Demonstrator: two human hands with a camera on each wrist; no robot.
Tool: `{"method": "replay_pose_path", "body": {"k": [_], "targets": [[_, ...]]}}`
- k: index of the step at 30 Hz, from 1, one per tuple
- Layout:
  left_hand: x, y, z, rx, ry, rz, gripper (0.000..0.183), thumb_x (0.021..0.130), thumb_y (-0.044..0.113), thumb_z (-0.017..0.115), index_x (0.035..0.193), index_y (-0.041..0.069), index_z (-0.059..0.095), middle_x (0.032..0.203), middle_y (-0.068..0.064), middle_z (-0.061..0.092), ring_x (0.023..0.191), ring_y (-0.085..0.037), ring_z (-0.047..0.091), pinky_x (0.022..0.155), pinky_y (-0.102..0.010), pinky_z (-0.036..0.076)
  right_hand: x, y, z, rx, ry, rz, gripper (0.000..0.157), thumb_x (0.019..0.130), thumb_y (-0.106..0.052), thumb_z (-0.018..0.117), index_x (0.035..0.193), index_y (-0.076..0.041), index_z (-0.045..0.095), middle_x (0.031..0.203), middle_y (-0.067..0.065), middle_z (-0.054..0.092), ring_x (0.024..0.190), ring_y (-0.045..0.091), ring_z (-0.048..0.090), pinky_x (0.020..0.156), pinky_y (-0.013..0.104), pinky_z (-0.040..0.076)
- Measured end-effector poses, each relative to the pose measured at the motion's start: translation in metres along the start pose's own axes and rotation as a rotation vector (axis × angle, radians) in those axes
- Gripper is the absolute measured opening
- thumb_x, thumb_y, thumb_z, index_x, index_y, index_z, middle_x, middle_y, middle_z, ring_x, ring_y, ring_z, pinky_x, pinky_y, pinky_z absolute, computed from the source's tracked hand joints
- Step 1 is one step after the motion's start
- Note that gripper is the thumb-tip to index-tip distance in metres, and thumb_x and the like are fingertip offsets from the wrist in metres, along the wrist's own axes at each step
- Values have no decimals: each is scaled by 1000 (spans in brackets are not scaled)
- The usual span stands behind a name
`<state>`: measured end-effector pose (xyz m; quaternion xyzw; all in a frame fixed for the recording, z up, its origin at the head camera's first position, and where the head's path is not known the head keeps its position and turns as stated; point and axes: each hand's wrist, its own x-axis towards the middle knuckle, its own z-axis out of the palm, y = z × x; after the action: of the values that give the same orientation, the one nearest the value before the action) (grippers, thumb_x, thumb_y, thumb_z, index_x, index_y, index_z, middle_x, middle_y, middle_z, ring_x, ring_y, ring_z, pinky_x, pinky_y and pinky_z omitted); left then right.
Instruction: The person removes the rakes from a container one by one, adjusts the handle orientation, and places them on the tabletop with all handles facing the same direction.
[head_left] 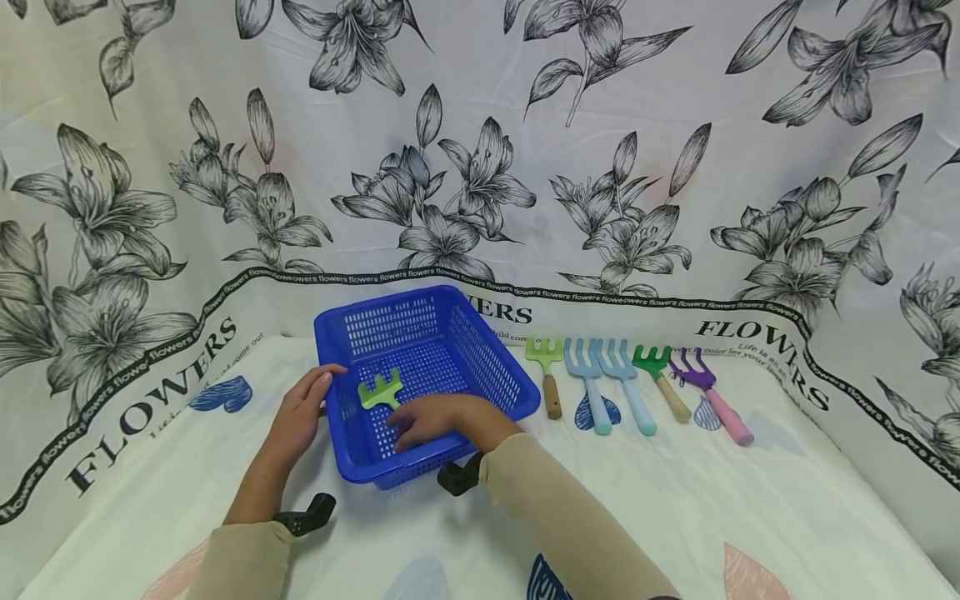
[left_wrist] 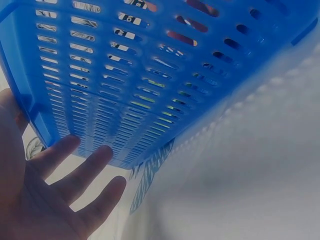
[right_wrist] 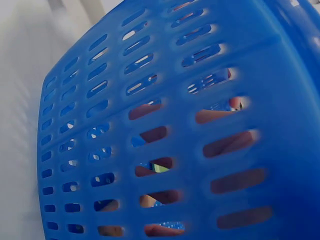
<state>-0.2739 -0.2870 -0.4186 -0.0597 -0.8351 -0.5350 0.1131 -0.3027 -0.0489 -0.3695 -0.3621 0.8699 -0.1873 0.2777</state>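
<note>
A blue plastic basket (head_left: 480, 350) with slotted walls stands in front of me. My left hand (head_left: 296, 417) holds its left rim, and in the left wrist view the other fingers (left_wrist: 95, 167) spread loosely along the outside wall. Reaching over the near rim, my right hand (head_left: 431, 419) is inside the basket and grips a light green hand rake (head_left: 382, 390) lying low over the basket floor. The rake's tines point away to the left; its handle is hidden under my hand. Through the slots in the right wrist view, parts of my right hand (right_wrist: 227, 145) show.
Right of the basket lies a row of hand rakes: a light green one (head_left: 551, 379), two light blue ones (head_left: 592, 387), a dark green one (head_left: 662, 379) and a purple one with a pink handle (head_left: 716, 400). A floral cloth (head_left: 450, 542) covers the table, and a floral curtain (head_left: 480, 167) hangs behind.
</note>
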Motion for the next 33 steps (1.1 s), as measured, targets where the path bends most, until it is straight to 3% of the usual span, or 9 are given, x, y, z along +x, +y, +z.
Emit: {"method": "replay_pose_path", "body": {"k": [7, 16, 23, 27, 33], "targets": [[0, 1, 0, -3, 1, -15, 52, 106, 45, 26, 136, 9, 47, 152, -20, 33, 133, -46, 37, 97, -63, 40, 0, -1, 0, 37, 40, 18, 50, 92, -30, 66, 138, -16, 54, 123, 0, 64, 110, 14, 59, 100, 36, 44], [0, 6, -1, -6, -20, -27, 50, 107, 40, 24, 140, 7, 45, 154, -21, 29, 134, -47, 36, 98, -63, 39, 5, 0, -2, 115, 229, -32, 60, 86, -24, 75, 140, -16, 51, 113, -1, 68, 105, 11, 61, 99, 37, 45], [-4, 16, -1, -7, -23, -45, 47, 108, 34, 24, 139, 4, 44, 154, -24, 28, 134, -49, 34, 98, -65, 38, 6, -2, -5, 95, 359, -67, 67, 81, -14, 80, 140, -21, 51, 115, 0, 66, 102, 9, 60, 97, 31, 46], [-1, 6, -1, -3, -19, -36, 49, 107, 38, 24, 139, 7, 45, 154, -21, 28, 135, -47, 34, 98, -64, 39, 5, -3, -5, 109, 398, -62, 61, 83, -7, 77, 138, -21, 53, 115, 1, 66, 102, 8, 60, 95, 29, 47], [-7, 21, -1, -3, -21, -34, 47, 108, 33, 24, 138, 3, 44, 153, -24, 29, 134, -50, 33, 98, -65, 37, 3, -2, -6, 120, 421, -51, 50, 87, -2, 70, 133, -18, 59, 111, -2, 67, 102, 7, 60, 93, 29, 48]]}}
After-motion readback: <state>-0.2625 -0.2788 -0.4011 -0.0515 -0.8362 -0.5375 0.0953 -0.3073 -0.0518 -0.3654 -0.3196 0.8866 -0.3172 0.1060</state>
